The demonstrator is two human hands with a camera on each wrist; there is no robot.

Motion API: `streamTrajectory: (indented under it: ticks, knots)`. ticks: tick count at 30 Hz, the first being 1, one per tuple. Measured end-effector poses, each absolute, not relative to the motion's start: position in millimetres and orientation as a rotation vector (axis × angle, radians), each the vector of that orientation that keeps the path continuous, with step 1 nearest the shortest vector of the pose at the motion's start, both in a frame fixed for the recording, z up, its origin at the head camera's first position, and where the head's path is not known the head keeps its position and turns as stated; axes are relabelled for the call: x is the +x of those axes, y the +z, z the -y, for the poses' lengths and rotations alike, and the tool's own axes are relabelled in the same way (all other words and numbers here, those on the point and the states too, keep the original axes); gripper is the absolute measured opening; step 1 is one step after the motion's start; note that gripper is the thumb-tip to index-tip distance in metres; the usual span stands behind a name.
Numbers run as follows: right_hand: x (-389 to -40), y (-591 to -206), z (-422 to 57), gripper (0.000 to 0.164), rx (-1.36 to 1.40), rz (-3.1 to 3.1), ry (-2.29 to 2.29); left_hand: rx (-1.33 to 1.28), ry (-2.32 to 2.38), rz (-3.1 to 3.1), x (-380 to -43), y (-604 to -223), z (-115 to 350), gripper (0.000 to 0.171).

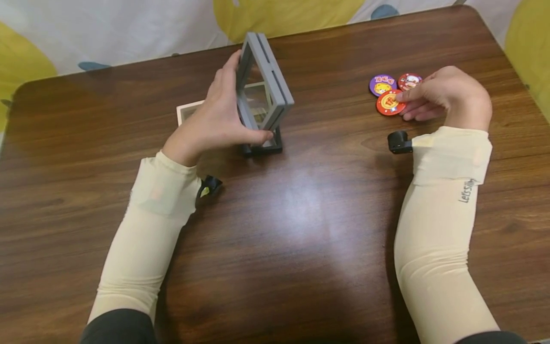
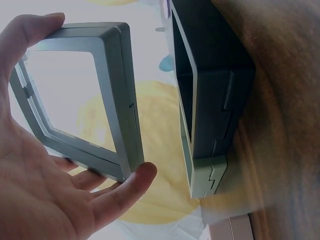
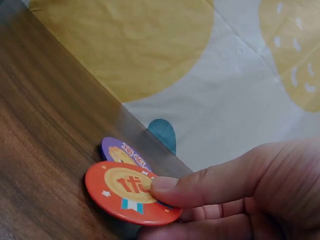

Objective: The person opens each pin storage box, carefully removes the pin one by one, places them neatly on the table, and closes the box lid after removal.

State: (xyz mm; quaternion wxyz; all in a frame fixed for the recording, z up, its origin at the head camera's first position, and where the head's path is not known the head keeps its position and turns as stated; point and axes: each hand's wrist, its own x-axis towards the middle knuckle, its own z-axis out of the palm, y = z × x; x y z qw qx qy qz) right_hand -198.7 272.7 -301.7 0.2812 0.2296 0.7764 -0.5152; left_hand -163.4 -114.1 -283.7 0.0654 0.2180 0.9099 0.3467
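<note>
My left hand [image 1: 210, 114] grips a grey square display frame [image 1: 271, 67] with a clear window, fingers on its far side and thumb at its lower near corner. The frame is held tilted, just above the other frames. At the right, my right hand [image 1: 449, 93] pinches a round orange-red badge [image 3: 120, 197] by its edge, thumb on top. That badge partly covers a purple badge [image 1: 381, 85] with a yellow cartoon figure. A red badge [image 1: 408, 80] with a white figure lies beside them, partly behind the hand.
Behind the grey frame stand a black frame [image 2: 215, 100] and a pale green frame [image 2: 207, 175]. A pinkish frame [image 2: 220, 231] is near them. The brown wooden table [image 1: 301, 229] ends at a patterned cloth [image 1: 142, 28] at the back.
</note>
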Motion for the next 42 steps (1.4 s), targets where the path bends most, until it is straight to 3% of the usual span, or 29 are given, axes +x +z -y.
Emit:
streamTrajectory:
  ticks: [8, 16, 21, 24, 27, 35, 38, 42]
  knots:
    - [-197.7, -304.7, -276.8, 0.016, 0.496, -2.062, -1.187, 0.665, 1.059, -2.736, -163.0, -282.9, 113.0, 0.127]
    - [-193.9, -297.2, -279.9, 0.028, 0.411, -2.131, -1.059, 0.689, 1.083, -2.739, -163.2, -284.2, 111.2, 0.126]
    - [-188.8, -272.0, -271.6, 0.028, 0.495, -2.306, -1.344, 0.691, 1.075, -2.741, -164.1, -283.5, 110.3, 0.126]
    - [-187.0, -255.6, -251.6, 0.024, 0.522, -2.339, -1.654, 0.687, 1.068, -2.735, -164.5, -282.3, 111.0, 0.126]
    - [-186.8, -242.9, -221.2, 0.028, 0.425, -2.393, -1.688, 0.67, 1.057, -2.732, -164.0, -282.2, 112.9, 0.127]
    - [-180.3, -235.8, -129.9, 0.057, 0.0, -2.552, -1.348, 0.67, 1.057, -2.742, -163.2, -284.2, 116.4, 0.128]
    - [-175.8, -235.0, -111.4, 0.068, -0.124, -2.593, -1.199, 0.685, 1.086, -2.727, -163.8, -284.0, 115.8, 0.127]
    - [-172.0, -234.7, -101.0, 0.07, -0.164, -2.577, -1.168, 0.703, 1.089, -2.719, -164.7, -283.7, 114.2, 0.126]
